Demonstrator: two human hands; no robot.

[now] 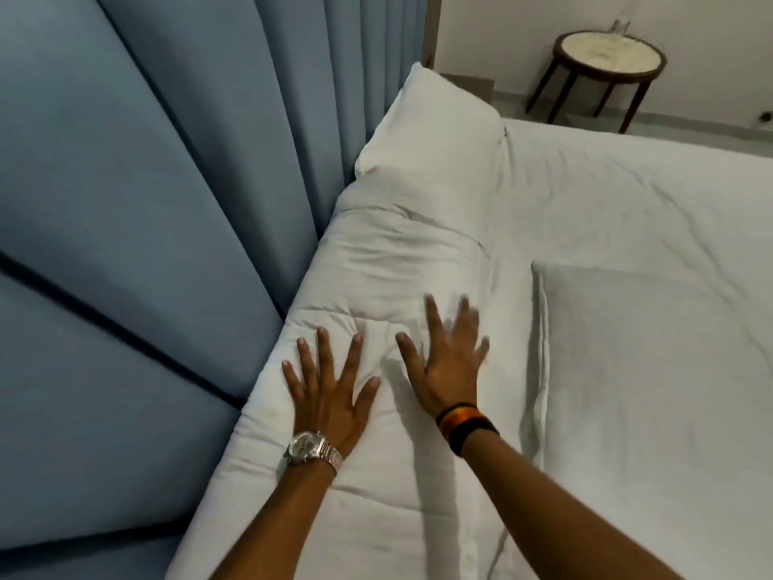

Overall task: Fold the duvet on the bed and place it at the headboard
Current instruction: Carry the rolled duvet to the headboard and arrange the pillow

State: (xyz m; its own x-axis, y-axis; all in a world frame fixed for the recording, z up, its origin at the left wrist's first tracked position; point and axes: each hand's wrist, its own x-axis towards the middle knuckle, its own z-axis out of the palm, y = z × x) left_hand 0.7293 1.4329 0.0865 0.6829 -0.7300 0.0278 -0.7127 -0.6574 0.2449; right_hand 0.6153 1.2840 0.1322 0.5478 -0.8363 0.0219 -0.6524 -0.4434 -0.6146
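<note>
**Duvet at the headboard, hands pressing it flat**

With the duvet [376,328] already lying as a long folded roll along the blue padded headboard [125,203], the job looks close to done. Both hands rest on top of the duvet, palms down and fingers spread wide, with no grip on the cloth at all. The left hand [330,395], a watch [311,447] on its wrist, sits on the side of the duvet nearer the headboard; the right hand [449,370], with a dark wristband [464,424], lies just beside it on the side away from the headboard and is blurred. I'd judge they press down to flatten the bulk and settle it snug against the headboard. A pillow [435,131] leans against the headboard past the duvet's far end, and another pillow [652,370] lies flat on the bed beside the duvet. A small round side table [610,56] stands beyond the bed.
</note>
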